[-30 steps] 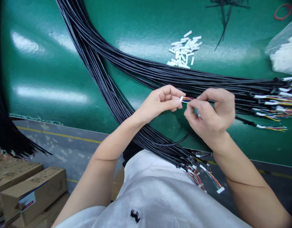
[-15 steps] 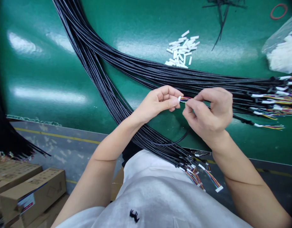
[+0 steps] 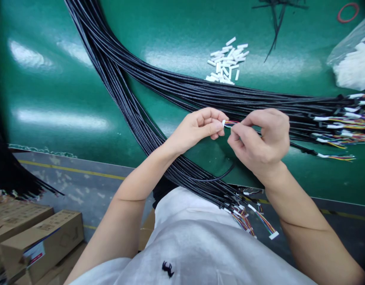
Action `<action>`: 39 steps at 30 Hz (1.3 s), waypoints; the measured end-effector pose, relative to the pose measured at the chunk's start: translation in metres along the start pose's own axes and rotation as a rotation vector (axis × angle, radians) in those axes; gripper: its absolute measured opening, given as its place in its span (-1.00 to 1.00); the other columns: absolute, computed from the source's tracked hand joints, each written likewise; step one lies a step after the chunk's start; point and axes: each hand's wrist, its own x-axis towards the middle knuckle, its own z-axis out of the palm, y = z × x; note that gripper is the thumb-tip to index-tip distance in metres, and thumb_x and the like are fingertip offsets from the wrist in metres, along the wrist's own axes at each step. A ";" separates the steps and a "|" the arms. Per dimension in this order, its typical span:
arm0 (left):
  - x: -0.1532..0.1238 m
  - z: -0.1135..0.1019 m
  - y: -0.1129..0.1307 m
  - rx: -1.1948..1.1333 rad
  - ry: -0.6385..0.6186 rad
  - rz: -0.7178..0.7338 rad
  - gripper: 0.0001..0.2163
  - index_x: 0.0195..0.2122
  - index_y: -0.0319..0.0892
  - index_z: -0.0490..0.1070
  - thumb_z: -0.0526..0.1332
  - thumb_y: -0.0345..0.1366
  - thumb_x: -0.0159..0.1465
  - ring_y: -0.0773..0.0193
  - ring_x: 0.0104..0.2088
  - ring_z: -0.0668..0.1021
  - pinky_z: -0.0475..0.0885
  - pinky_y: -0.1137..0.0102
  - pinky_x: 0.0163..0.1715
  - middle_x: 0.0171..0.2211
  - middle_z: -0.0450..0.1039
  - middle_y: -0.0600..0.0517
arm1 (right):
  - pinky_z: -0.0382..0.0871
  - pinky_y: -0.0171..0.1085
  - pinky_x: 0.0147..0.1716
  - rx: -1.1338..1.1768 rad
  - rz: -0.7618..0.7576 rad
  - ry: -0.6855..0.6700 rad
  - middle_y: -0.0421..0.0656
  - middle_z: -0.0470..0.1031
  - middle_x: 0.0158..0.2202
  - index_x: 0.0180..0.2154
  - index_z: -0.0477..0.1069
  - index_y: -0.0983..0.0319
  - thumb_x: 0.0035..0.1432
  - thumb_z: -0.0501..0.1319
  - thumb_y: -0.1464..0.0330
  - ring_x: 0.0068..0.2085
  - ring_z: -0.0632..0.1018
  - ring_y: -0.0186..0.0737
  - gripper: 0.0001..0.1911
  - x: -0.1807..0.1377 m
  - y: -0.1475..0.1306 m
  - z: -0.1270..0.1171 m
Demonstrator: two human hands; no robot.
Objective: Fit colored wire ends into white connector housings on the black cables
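My left hand (image 3: 204, 126) pinches a small white connector (image 3: 224, 123) between thumb and fingers. Thin coloured wires (image 3: 230, 124) run from the connector to my right hand (image 3: 261, 140), whose thumb and forefinger are closed on them. The wire ends inside the right hand's grip are hidden. Both hands are just above the green table, in front of a thick bundle of black cables (image 3: 182, 85). A second black cable bundle (image 3: 137, 122) passes beneath my left forearm and hangs over the table edge, with white connectors (image 3: 274, 235) on its coloured wires.
Loose white connectors (image 3: 228, 61) lie in a pile beyond the cables on the green table (image 3: 66, 87). At the right is a clear bag of white parts (image 3: 356, 63), near a red ring (image 3: 348, 12). Black ties (image 3: 277, 23) lie at the back. Cardboard boxes (image 3: 42, 241) stand lower left.
Both hands keep their grip on the connector and wires, almost still. The whole view has shifted very slightly.
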 end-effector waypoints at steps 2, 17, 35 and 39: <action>0.000 0.000 0.000 0.011 0.005 -0.006 -0.62 -0.15 -0.20 0.53 0.42 0.03 0.24 0.38 -0.32 0.62 0.52 0.50 -0.32 -0.33 0.58 0.02 | 0.46 -0.03 -0.21 -0.063 0.024 -0.042 -0.11 0.47 -0.36 -0.41 0.49 0.12 0.25 0.24 0.35 -0.35 0.44 -0.19 -0.84 0.000 0.000 0.000; -0.001 0.002 0.003 0.046 -0.009 -0.008 -0.62 -0.19 -0.22 0.52 0.41 0.03 0.25 0.40 -0.38 0.60 0.51 0.49 -0.33 -0.38 0.58 0.03 | 0.43 -0.07 -0.14 0.000 -0.114 0.129 -0.14 0.46 -0.30 -0.35 0.46 0.12 0.21 0.24 0.48 -0.24 0.48 -0.17 -0.86 0.002 0.000 0.000; -0.004 0.011 0.003 0.063 0.083 0.024 -0.64 -0.22 -0.21 0.55 0.46 -0.01 0.19 0.35 -0.35 0.64 0.57 0.43 -0.29 -0.37 0.61 0.04 | 0.39 -0.11 -0.30 -0.035 0.042 0.010 -0.11 0.46 -0.32 -0.41 0.49 0.14 0.25 0.20 0.36 -0.28 0.45 -0.15 -0.83 0.005 -0.005 -0.006; -0.005 0.011 0.003 0.020 0.076 0.015 -0.64 -0.22 -0.22 0.55 0.49 -0.04 0.16 0.36 -0.36 0.64 0.58 0.43 -0.30 -0.35 0.63 0.04 | 0.37 -0.13 -0.29 0.041 0.017 0.041 -0.13 0.48 -0.31 -0.41 0.47 0.14 0.27 0.20 0.38 -0.28 0.46 -0.18 -0.81 0.005 -0.006 -0.007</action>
